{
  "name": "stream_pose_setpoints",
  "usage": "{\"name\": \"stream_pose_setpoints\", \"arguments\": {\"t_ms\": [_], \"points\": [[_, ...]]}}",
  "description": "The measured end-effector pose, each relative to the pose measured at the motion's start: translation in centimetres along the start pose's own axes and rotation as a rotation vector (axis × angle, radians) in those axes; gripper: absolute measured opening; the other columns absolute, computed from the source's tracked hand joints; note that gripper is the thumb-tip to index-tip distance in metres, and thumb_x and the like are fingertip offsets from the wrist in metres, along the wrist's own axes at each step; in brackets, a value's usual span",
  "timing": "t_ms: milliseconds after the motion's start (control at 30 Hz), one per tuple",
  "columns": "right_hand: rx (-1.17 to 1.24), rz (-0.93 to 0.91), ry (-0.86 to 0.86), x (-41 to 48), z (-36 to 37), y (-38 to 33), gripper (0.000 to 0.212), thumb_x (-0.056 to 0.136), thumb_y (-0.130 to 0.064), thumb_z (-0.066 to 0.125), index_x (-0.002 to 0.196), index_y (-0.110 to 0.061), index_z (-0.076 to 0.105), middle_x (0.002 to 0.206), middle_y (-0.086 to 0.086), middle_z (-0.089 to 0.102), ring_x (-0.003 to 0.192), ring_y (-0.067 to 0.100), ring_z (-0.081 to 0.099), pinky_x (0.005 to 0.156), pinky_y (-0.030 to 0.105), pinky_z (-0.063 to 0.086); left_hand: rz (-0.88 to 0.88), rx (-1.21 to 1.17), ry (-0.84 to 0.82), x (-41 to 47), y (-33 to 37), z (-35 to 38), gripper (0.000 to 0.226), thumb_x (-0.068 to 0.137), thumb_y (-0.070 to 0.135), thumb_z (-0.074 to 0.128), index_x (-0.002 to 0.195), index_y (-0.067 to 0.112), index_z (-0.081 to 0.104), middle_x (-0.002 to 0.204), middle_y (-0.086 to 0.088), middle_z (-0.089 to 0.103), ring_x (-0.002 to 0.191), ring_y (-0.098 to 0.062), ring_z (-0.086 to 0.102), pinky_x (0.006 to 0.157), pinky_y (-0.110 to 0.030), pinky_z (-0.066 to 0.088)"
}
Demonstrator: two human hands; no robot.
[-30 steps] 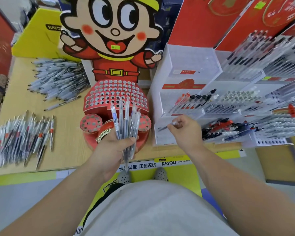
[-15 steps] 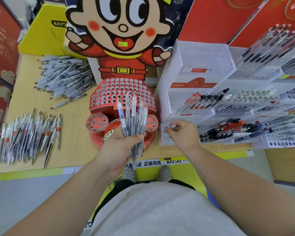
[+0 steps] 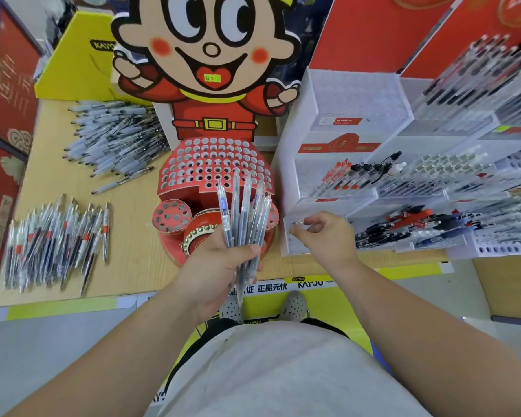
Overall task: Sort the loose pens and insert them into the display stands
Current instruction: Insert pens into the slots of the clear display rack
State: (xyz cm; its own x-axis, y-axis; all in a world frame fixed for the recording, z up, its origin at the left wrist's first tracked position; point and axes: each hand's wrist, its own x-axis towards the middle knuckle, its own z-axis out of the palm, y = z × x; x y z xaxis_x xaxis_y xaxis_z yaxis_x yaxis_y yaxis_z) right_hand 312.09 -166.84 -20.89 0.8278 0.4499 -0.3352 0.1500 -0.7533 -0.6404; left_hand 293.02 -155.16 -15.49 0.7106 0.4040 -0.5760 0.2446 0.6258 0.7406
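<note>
My left hand [image 3: 214, 266] grips a fanned bundle of several clear pens [image 3: 244, 212], tips pointing up, in front of the red cartoon display stand [image 3: 214, 164] with its many empty round holes. My right hand [image 3: 328, 239] is at the lowest front tier of the white tiered display stand [image 3: 292, 248]. Its thumb and fingers pinch the top of a single clear pen [image 3: 297, 224] that stands over that tier's holes. Most of this pen is hard to make out against the white plastic.
Two piles of loose pens lie on the wooden table: one at the near left [image 3: 54, 245], one at the far left [image 3: 118, 136]. The white stand's upper tiers [image 3: 433, 176] hold rows of pens. A yellow box [image 3: 73, 70] stands behind.
My right hand has lowered its single pen from a slanted hold down toward the white stand's lowest tier. My left hand keeps its bundle. The camera has moved closer.
</note>
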Motion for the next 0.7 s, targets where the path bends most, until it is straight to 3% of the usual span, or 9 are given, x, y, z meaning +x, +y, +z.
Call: {"name": "stream_pose_setpoints", "arguments": {"t_ms": [133, 233, 333, 500, 600, 700], "points": [[0.344, 0.072, -0.020, -2.7, -2.6, -2.5, 0.018, 0.089, -0.028, 0.074, 0.080, -0.013, 0.072, 0.068, 0.003, 0.069, 0.054, 0.014, 0.062, 0.056, 0.031, 0.050, -0.010, 0.028, -0.031, 0.4, 0.3, 0.5, 0.027, 0.096, 0.000, 0.060, 0.119, 0.014, 0.062, 0.084, -0.010, 0.064, 0.073, -0.021, 0.062, 0.061, -0.033, 0.050], [0.549, 0.107, -0.168, -4.4, -4.5, -5.0, 0.022, 0.090, -0.030, 0.073, 0.083, -0.009, 0.073, 0.073, 0.008, 0.070, 0.059, 0.016, 0.061, 0.053, 0.027, 0.049, 0.001, 0.105, -0.091, 0.7, 0.6, 1.4, 0.032, 0.096, -0.002, 0.059, 0.121, 0.017, 0.061, 0.081, -0.008, 0.063, 0.072, -0.020, 0.060, 0.062, -0.032, 0.050], [0.599, 0.132, -0.242, -5.1, -5.4, -6.2, 0.022, 0.085, -0.032, 0.078, 0.085, -0.010, 0.073, 0.075, 0.008, 0.072, 0.063, 0.017, 0.063, 0.054, 0.027, 0.050, 0.020, 0.185, -0.165, 0.9, 0.9, 2.3, 0.038, 0.096, -0.005, 0.059, 0.122, 0.023, 0.059, 0.080, -0.007, 0.061, 0.070, -0.019, 0.059, 0.058, -0.027, 0.050], [0.634, 0.206, -0.222, -5.1, -5.5, -5.5, 0.023, 0.083, -0.023, 0.081, 0.089, -0.003, 0.072, 0.070, 0.006, 0.066, 0.061, 0.016, 0.064, 0.051, 0.024, 0.050, 0.046, 0.243, -0.240, 1.3, 1.0, 2.9, 0.040, 0.095, -0.004, 0.059, 0.122, 0.025, 0.058, 0.074, -0.008, 0.060, 0.069, -0.020, 0.058, 0.060, -0.030, 0.050], [0.676, 0.202, -0.239, -4.7, -6.1, -5.2, 0.016, 0.087, -0.017, 0.076, 0.090, -0.002, 0.070, 0.073, 0.009, 0.067, 0.062, 0.015, 0.065, 0.053, 0.023, 0.051, 0.016, 0.191, -0.188, 1.5, 0.8, 2.7, 0.036, 0.096, -0.003, 0.059, 0.120, 0.023, 0.060, 0.079, -0.005, 0.063, 0.070, -0.019, 0.059, 0.063, -0.035, 0.052], [0.733, 0.171, -0.206, -3.8, -7.7, -4.7, 0.011, 0.089, -0.014, 0.073, 0.090, -0.004, 0.070, 0.076, 0.009, 0.069, 0.068, 0.016, 0.068, 0.060, 0.025, 0.056, -0.002, 0.163, -0.073, 1.7, 0.6, 2.1, 0.033, 0.097, -0.002, 0.058, 0.121, 0.021, 0.060, 0.079, -0.001, 0.066, 0.068, -0.015, 0.061, 0.059, -0.030, 0.053]]}}
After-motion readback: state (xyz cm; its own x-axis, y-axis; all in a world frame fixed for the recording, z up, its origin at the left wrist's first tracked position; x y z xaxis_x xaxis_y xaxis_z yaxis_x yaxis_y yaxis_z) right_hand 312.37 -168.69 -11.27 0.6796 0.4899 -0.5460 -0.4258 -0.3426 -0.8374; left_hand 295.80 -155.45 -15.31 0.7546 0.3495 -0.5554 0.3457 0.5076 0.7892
